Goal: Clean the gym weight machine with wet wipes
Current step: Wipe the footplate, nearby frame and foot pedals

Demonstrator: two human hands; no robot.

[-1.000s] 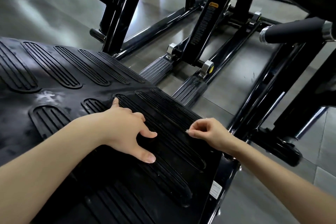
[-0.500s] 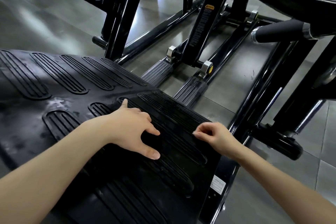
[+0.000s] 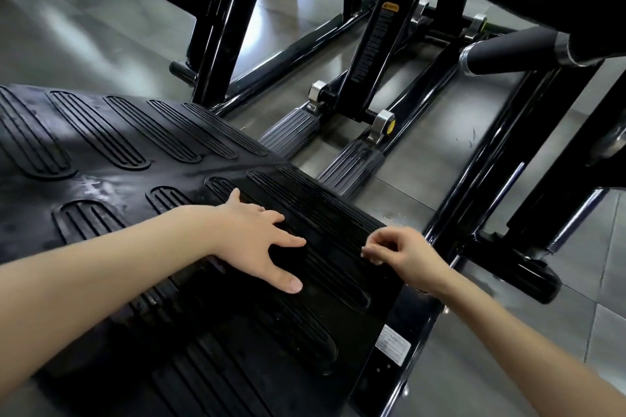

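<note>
Bare left hand [image 3: 252, 240] and right hand [image 3: 404, 259], bare forearms [image 3: 101, 284].

"Where is there room on the footplate [image 3: 111, 179]?"
"Bare ribbed rubber from nine to twelve o'clock of the spread left hand [image 3: 250, 240]. At three o'clock, only a narrow gap before the curled right hand [image 3: 403, 257]."
"Past the edge?"
"At one o'clock, black frame bars [image 3: 481, 159] and a padded handle [image 3: 511, 51] block; floor [image 3: 430, 162] shows between."

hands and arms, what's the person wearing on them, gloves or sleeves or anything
Nothing shows. The left hand and right hand are bare: no gloves, rings or watch. The left forearm and right forearm are uncovered up to the frame edge, no sleeves or bands.
</note>
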